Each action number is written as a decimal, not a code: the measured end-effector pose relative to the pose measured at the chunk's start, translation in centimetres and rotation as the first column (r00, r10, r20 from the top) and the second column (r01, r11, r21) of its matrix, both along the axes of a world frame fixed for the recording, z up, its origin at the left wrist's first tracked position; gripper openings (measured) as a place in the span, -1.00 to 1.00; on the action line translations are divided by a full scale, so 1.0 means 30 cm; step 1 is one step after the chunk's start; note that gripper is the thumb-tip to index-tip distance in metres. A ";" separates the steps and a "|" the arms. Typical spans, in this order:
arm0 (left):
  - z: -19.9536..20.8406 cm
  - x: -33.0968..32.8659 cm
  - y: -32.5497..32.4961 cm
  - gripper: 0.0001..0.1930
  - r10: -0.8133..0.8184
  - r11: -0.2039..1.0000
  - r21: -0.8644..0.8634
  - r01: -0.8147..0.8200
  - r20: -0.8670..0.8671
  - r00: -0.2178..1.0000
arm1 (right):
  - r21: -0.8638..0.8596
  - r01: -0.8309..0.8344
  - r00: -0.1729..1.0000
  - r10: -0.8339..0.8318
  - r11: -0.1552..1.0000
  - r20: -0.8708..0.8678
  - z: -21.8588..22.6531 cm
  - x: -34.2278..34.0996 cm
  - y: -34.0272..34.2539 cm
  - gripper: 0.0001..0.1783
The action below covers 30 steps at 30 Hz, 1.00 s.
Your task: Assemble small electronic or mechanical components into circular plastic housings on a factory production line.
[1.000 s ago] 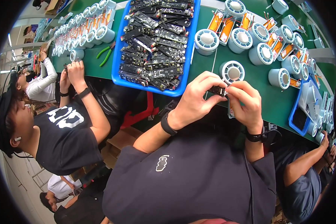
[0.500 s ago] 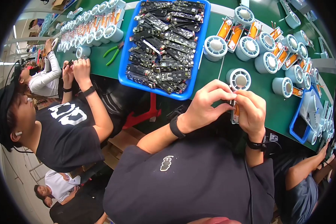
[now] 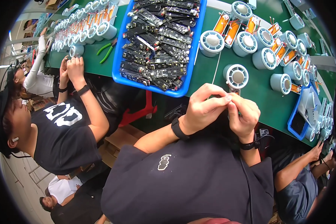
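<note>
My left hand (image 3: pixel 206 107) and my right hand (image 3: pixel 244 115) meet fingertip to fingertip near the table's front edge. Both are closed in a pinch, and whatever sits between the fingertips is too small or hidden to make out. Just beyond them a pale blue round unit (image 3: pixel 236 76) with a slotted rim and grey centre rests on the table. Its lower part runs toward my hands and is mostly covered by them.
A blue tray (image 3: pixel 190 56) heaped with black circuit boards (image 3: pixel 171 37) stands left of centre. More round units (image 3: pixel 246 42) with orange battery packs (image 3: pixel 232 33) fill the far right. Green-handled pliers (image 3: pixel 107 52) lie left of the tray. Co-workers sit on both sides.
My fingertips have drawn closer together, and the orange part beneath them is now hidden. The whole view has shifted slightly, so the tray appears farther left and higher.
</note>
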<state>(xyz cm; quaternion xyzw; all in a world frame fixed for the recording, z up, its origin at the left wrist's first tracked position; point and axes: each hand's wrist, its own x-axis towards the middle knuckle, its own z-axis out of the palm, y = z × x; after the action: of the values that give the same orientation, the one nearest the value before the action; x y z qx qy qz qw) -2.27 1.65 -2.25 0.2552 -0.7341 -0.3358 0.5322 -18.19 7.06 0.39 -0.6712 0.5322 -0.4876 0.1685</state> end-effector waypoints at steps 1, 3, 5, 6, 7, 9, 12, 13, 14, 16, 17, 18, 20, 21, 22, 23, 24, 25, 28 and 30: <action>0.004 0.007 0.003 -0.61 0.014 1.000 0.013 -0.015 0.027 1.000 | 0.046 -0.049 0.999 0.049 0.998 0.006 0.003 -0.008 -0.010 -0.80; 0.011 0.018 0.002 -0.61 0.040 0.999 0.032 -0.042 0.079 0.996 | 0.132 -0.143 0.990 0.141 0.981 0.022 0.014 -0.028 -0.034 -0.77; 0.033 0.037 0.020 -0.62 0.034 0.995 0.093 -0.043 0.098 0.995 | 0.130 -0.115 0.993 0.113 0.985 0.025 0.050 -0.043 -0.037 -0.76; 0.047 0.047 0.032 -0.62 0.025 0.987 0.156 -0.044 0.120 0.993 | 0.130 -0.086 0.996 0.082 0.988 0.030 0.070 -0.050 -0.037 -0.74; 0.060 0.055 0.041 -0.62 0.014 0.974 0.220 -0.045 0.142 0.990 | 0.132 -0.055 0.998 0.051 0.990 0.038 0.082 -0.051 -0.036 -0.73; 0.092 0.061 0.041 -0.62 0.043 0.987 0.141 -0.078 0.236 0.971 | 0.094 -0.016 0.995 0.025 0.995 -0.100 0.086 -0.040 -0.074 -0.73; 0.112 0.065 0.036 -0.62 0.120 0.992 -0.024 -0.120 0.403 0.907 | 0.002 0.050 0.929 -0.046 0.999 -0.367 0.076 -0.026 -0.115 -0.72; 0.104 0.066 0.033 -0.62 0.102 0.994 -0.005 -0.109 0.389 0.916 | -0.004 0.059 0.935 -0.057 0.998 -0.349 0.056 -0.026 -0.112 -0.70; 0.096 0.069 0.040 -0.62 0.081 0.995 0.019 -0.096 0.377 0.923 | -0.005 0.069 0.942 -0.067 0.998 -0.329 0.032 -0.026 -0.097 -0.68; 0.096 0.072 0.048 -0.62 0.058 0.996 0.045 -0.080 0.365 0.929 | -0.003 0.081 0.948 -0.078 0.997 -0.308 0.015 -0.031 -0.078 -0.66; 0.100 0.074 0.043 -0.61 0.078 0.994 0.043 -0.102 0.372 0.925 | -0.008 0.048 0.960 -0.049 0.999 -0.275 0.011 -0.036 -0.077 -0.68; 0.105 0.076 0.038 -0.61 0.098 0.992 0.041 -0.122 0.379 0.920 | -0.015 0.017 0.970 -0.020 1.000 -0.242 0.006 -0.041 -0.075 -0.69; 0.109 0.075 0.037 -0.60 0.117 0.989 0.034 -0.141 0.386 0.915 | -0.028 -0.013 0.978 0.007 1.000 -0.209 -0.014 -0.053 -0.063 -0.71; 0.112 0.073 0.044 -0.61 0.114 0.990 0.026 -0.136 0.402 0.908 | -0.040 -0.039 0.989 0.034 0.998 -0.141 -0.038 -0.059 -0.048 -0.73; 0.119 0.074 0.048 -0.62 0.111 0.991 0.018 -0.131 0.418 0.902 | -0.054 -0.064 0.996 0.060 0.996 -0.072 -0.050 -0.057 -0.038 -0.74; 0.128 0.073 0.045 -0.62 0.108 0.992 0.010 -0.124 0.434 0.894 | -0.070 -0.088 0.996 0.088 0.994 -0.003 -0.052 -0.055 -0.031 -0.76; 0.135 0.071 0.037 -0.62 0.106 0.993 0.007 -0.121 0.435 0.894 | -0.074 -0.085 0.996 0.085 0.994 -0.003 -0.053 -0.054 -0.021 -0.76; 0.140 0.069 0.026 -0.64 0.020 0.991 0.116 -0.071 0.396 0.918 | -0.012 -0.072 0.994 0.073 0.997 0.082 -0.054 -0.050 -0.009 -0.79; 0.152 0.061 -0.002 -0.66 -0.149 0.944 0.327 0.048 0.292 0.945 | 0.117 -0.058 0.968 0.027 0.991 0.249 -0.032 -0.035 0.000 -0.84; 0.134 0.064 -0.008 -0.68 -0.218 0.900 0.420 0.117 0.200 0.955 | 0.154 -0.080 0.976 0.046 0.985 0.213 -0.006 -0.035 -0.007 -0.84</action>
<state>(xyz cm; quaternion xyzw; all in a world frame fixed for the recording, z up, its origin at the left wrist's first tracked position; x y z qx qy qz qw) -0.35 1.42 1.77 0.3340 -0.7275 -0.4912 0.3435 -19.23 6.85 0.21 -0.6171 0.5278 -0.5049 0.2927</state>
